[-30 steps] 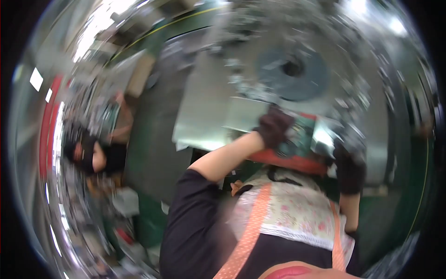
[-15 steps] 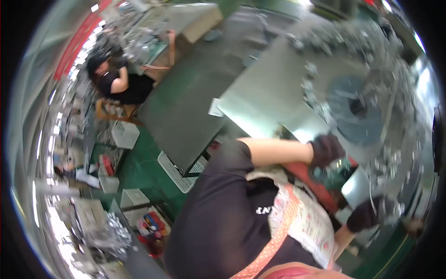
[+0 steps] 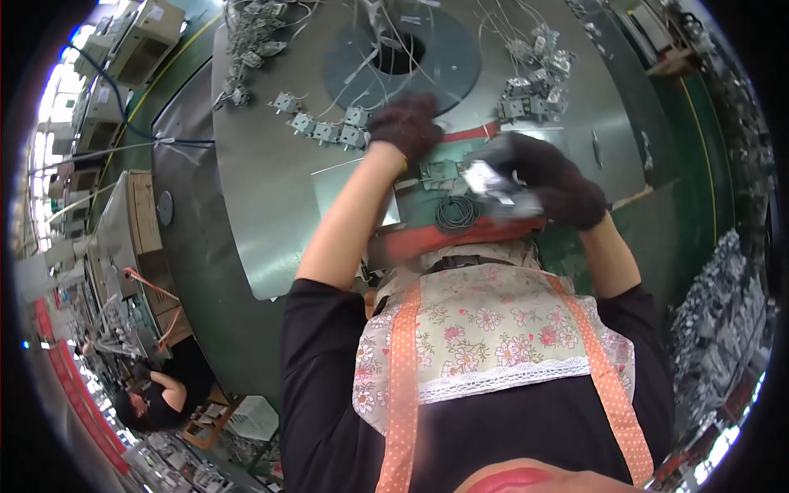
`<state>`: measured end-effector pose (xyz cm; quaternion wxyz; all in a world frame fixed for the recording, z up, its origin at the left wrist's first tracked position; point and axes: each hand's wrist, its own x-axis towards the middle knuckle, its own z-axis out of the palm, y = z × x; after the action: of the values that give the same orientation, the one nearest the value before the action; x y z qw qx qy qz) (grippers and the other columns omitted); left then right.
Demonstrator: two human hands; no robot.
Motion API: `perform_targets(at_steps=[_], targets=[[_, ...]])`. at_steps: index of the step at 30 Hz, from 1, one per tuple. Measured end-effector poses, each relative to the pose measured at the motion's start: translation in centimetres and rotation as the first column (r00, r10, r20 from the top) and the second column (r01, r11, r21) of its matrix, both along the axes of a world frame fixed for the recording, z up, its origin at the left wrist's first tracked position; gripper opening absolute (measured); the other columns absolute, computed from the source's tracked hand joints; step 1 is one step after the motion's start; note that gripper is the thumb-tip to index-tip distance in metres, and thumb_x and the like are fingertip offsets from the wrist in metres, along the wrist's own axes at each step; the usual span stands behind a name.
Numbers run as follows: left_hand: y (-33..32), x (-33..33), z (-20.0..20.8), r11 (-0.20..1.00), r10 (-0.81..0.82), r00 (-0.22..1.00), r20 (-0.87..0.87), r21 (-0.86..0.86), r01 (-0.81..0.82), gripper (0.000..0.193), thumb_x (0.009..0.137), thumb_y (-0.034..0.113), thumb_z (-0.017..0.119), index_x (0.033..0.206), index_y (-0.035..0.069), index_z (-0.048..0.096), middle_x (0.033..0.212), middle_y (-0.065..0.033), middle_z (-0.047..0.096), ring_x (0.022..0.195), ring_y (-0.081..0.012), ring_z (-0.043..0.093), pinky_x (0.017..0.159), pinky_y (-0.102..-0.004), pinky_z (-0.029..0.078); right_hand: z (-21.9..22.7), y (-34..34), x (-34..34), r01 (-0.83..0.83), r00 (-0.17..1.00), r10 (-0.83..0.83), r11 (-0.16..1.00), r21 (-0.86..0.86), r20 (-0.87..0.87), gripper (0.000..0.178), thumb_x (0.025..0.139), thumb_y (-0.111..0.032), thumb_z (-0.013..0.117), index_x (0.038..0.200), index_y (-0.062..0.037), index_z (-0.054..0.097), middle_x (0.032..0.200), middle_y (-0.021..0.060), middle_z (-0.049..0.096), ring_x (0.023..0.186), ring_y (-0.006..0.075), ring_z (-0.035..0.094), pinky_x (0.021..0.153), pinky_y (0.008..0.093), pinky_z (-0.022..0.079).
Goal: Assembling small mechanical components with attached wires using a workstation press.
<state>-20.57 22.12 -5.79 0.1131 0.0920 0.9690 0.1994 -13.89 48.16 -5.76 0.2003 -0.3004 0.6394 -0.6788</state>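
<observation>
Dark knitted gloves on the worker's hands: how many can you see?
2. The left dark knitted glove reaches over the round grey metal table; the right dark knitted glove holds a small shiny metal part.

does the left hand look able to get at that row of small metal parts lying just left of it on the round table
Probably yes. The left hand hovers right beside the row of metal parts on the round table, with bare tabletop between them and only thin wires nearby. The right hand is off to the other side, holding a small metal piece.
</observation>
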Motion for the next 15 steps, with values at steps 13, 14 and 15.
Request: perform_targets(at_steps=[13,14,15], targets=[[-8.4,2.3,1.2,0.979,0.093,0.996,-0.005,-0.182,-0.092,0.039,0.094,0.043,0.062,0.109,0.009,0.074,0.11,-0.018,0.072,0.107,-0.0403,0.067,0.094,-0.0496,0.052,1.2,-7.9,-3.2,0.328,0.587,0.475,0.602,0.728,-0.656,0.023,0.076,-0.015,0.068,0.099,-0.0095,0.069,0.096,0.0146,0.065,0.094,0.0335,0.066,0.08,0.0465,0.053],[-8.1,3.0,1.2,0.989,0.136,0.987,-0.082,-0.047,-0.14,0.037,0.095,0.041,0.062,0.11,0.009,0.074,0.11,-0.0179,0.071,0.105,-0.0408,0.067,0.094,-0.05,0.051,1.1,-8.0,-2.8,0.398,0.566,0.417,0.617,0.679,-0.711,0.02,0.079,-0.015,0.066,0.098,-0.0089,0.069,0.096,0.0153,0.065,0.093,0.0339,0.065,0.079,0.0462,0.052],[-7.8,4.2,0.5,0.99,0.138,0.935,-0.325,0.035,-0.135,0.03,0.094,0.033,0.064,0.11,0.009,0.072,0.106,-0.0169,0.071,0.102,-0.039,0.066,0.094,-0.0499,0.05,0.9,-8.0,-2.5,0.396,0.563,0.423,0.616,0.681,-0.71,0.02,0.079,-0.015,0.066,0.098,-0.0089,0.069,0.096,0.0153,0.065,0.093,0.0339,0.065,0.079,0.0462,0.052]])
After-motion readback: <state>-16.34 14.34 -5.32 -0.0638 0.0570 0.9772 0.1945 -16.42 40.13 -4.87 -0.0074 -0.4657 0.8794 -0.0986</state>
